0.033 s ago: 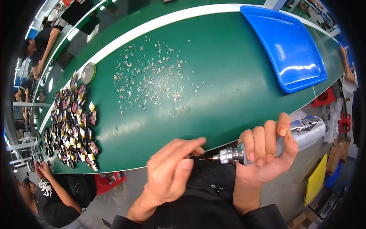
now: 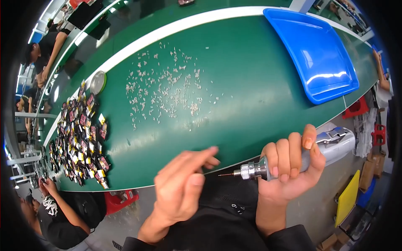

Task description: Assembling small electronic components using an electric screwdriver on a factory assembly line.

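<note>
Tool: a silver and white electric screwdriver with a ribbed metal chuck and a thin bit (image 2: 293,161), lying level just off the near edge of the table, above the person's dark lap, bit pointing to the person's left.
Right hand: the right hand (image 2: 291,171) is wrapped round the screwdriver's barrel from below, four fingers curled over the top, thumb behind; a firm fist grip.
Left hand: the left hand (image 2: 182,184) hangs just beside the bit's tip, fingers drawn loosely together and pointing toward the table, thumb laid along the forefinger. Whether anything small sits between thumb and finger I cannot tell.
Gap: bit tip and left fingertips are near, not clearly touching.
Table: a long green work surface with a white stripe along its far side (image 2: 251,104), curving across the view.
Scatter: a spread of tiny pale metal bits (image 2: 167,90) lies on the green well beyond the hands.
Pile: a heap of small dark, red and yellow parts (image 2: 81,134) at the left end, with a round metal lid (image 2: 98,82) beside it.
Tray: a shallow blue plastic tray (image 2: 314,50) at the far right.
Others: another person's arm (image 2: 63,205) at the lower left.
</note>
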`<state>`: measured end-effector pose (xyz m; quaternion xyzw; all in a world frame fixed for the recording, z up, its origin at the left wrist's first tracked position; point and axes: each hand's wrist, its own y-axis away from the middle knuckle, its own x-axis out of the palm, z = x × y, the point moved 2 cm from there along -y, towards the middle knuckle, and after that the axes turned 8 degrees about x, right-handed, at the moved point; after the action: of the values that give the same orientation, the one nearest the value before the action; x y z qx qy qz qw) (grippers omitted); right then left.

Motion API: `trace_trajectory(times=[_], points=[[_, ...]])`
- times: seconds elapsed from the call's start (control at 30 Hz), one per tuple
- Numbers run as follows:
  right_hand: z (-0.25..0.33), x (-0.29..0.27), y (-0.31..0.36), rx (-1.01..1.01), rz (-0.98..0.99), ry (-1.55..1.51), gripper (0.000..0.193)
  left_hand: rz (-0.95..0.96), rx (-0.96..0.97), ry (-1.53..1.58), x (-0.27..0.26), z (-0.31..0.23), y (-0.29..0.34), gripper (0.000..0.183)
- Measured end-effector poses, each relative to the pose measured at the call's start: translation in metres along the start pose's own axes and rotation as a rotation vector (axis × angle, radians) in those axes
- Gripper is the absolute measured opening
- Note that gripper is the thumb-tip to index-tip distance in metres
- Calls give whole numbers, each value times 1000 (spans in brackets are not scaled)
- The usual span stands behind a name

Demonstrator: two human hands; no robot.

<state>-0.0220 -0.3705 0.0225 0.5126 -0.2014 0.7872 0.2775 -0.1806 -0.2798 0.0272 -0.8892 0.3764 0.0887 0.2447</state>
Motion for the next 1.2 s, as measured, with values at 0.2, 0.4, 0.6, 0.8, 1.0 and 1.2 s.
trace_trajectory(times=[0.2, 0.4, 0.6, 0.8, 1.0, 1.2], points=[[-7, -18, -7, 6, -55, -11, 13, -34, 131, -388, -50, -1, -54, 13], [-13, -20, -18, 79, -105, 6, 13, -76, 44, -605, -63, 48, -159, 10], [-17, -22, -25, 157, -38, 31, 13, -126, 9, -918, -62, 133, -257, 38], [-12, -21, -15, 265, -72, -103, 10, -52, -88, -1076, -34, 154, -293, 43], [-11, -23, -12, 339, -72, -169, 9, 67, 194, -1088, -61, 179, -297, 40], [-7, -28, -20, 277, -4, -26, 12, 211, 471, -1043, -45, 122, -259, 38]])
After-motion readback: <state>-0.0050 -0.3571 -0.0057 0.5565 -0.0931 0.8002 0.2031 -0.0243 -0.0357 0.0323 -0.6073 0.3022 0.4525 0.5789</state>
